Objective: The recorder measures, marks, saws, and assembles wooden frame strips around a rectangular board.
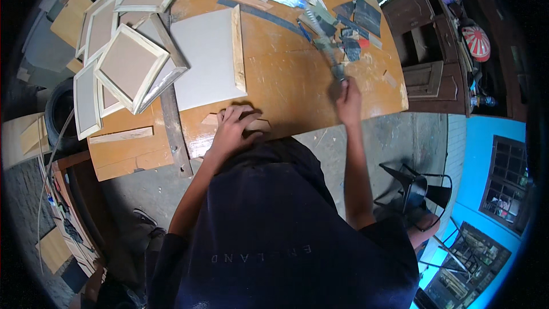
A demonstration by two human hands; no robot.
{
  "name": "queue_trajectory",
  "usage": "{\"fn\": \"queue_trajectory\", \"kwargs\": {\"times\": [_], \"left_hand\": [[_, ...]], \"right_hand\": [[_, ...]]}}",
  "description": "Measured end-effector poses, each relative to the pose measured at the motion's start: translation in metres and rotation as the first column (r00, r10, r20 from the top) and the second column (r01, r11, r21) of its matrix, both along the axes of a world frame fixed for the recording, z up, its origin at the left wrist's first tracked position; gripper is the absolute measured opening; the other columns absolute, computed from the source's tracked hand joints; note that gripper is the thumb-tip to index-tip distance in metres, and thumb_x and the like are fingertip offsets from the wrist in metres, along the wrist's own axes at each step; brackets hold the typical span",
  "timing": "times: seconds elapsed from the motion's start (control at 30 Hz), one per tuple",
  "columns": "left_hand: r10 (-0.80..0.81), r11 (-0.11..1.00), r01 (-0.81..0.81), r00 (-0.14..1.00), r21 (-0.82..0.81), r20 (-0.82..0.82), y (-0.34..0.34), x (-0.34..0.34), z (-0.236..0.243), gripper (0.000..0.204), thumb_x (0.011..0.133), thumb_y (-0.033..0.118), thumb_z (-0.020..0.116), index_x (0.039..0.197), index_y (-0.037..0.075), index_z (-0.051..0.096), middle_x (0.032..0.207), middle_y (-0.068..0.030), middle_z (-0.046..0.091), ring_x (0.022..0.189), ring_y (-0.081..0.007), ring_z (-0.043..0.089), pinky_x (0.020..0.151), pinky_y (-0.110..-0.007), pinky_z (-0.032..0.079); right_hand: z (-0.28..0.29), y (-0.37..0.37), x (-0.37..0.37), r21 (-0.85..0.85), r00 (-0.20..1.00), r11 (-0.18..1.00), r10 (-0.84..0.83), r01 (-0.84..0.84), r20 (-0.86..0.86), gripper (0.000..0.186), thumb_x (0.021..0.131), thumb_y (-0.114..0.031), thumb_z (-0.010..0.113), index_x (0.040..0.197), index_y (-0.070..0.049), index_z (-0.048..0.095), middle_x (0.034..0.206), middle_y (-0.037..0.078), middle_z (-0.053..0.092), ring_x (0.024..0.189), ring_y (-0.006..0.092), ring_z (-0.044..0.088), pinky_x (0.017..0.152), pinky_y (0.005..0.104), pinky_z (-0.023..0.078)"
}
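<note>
Left hand (pixel 233 130) curls, grip unclear, over a wooden strip (pixel 262 126), likely stiff, best pinned mid-length, while right hand (pixel 349 103) clutches a blurred tool (pixel 329 48)!

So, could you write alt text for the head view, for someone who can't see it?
A person's right hand grips a long, blurred object above a brown table; the left hand rests on wood at its near edge. Pale frames lie piled at left.

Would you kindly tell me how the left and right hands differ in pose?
The left hand has spread, bent fingers; the right hand is closed in a grip. The left rests on a short wood piece; the right holds a long, motion-blurred tool. Both are bare.
</note>
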State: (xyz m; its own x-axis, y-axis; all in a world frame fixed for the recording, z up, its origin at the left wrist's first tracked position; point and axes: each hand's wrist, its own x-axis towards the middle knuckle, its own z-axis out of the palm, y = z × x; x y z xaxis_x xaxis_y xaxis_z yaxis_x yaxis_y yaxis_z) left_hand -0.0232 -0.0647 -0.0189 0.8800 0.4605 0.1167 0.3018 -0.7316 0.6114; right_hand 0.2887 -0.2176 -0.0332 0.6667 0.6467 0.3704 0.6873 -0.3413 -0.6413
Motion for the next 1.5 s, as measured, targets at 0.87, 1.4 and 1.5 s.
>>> {"fn": "queue_trajectory", "kwargs": {"times": [0.87, 1.4, 1.5], "left_hand": [[0.302, 0.942, -0.297, 0.953, 0.154, -0.011, -0.036, 0.027, -0.016, 0.048, 0.074, 0.033, 0.081, 0.115, 0.013, 0.065, 0.116, -0.0098, 0.054, 0.115, -0.0321, 0.045, 0.094, -0.047, 0.032], [0.366, 0.925, -0.378, 0.916, 0.044, 0.164, -0.047, 0.031, -0.040, 0.042, 0.069, 0.033, 0.087, 0.099, 0.011, 0.065, 0.100, -0.0087, 0.059, 0.098, -0.0312, 0.052, 0.086, -0.043, 0.037], [0.362, 0.918, -0.382, 0.917, 0.105, 0.169, -0.047, 0.030, -0.040, 0.042, 0.070, 0.035, 0.088, 0.097, 0.011, 0.067, 0.097, -0.0087, 0.060, 0.095, -0.0298, 0.054, 0.085, -0.041, 0.040]], "right_hand": [[-0.015, -0.069, -0.190, -0.182, 0.855, 0.967, 0.058, -0.176, -0.515, 0.017, 0.100, -0.012, 0.054, 0.112, -0.004, 0.047, 0.076, 0.023, 0.063, 0.069, 0.0452, 0.064, 0.055, 0.0496, 0.048], [-0.044, -0.077, -0.211, -0.035, 0.944, 0.994, 0.086, -0.102, -0.319, 0.024, 0.099, -0.015, 0.054, 0.118, 0.000, 0.058, 0.093, 0.027, 0.068, 0.082, 0.0445, 0.068, 0.069, 0.0477, 0.055], [-0.045, -0.080, -0.209, -0.032, 0.957, 0.993, 0.100, -0.112, -0.271, 0.023, 0.100, -0.014, 0.054, 0.118, 0.000, 0.059, 0.092, 0.025, 0.068, 0.081, 0.0423, 0.069, 0.069, 0.0455, 0.054]]}}
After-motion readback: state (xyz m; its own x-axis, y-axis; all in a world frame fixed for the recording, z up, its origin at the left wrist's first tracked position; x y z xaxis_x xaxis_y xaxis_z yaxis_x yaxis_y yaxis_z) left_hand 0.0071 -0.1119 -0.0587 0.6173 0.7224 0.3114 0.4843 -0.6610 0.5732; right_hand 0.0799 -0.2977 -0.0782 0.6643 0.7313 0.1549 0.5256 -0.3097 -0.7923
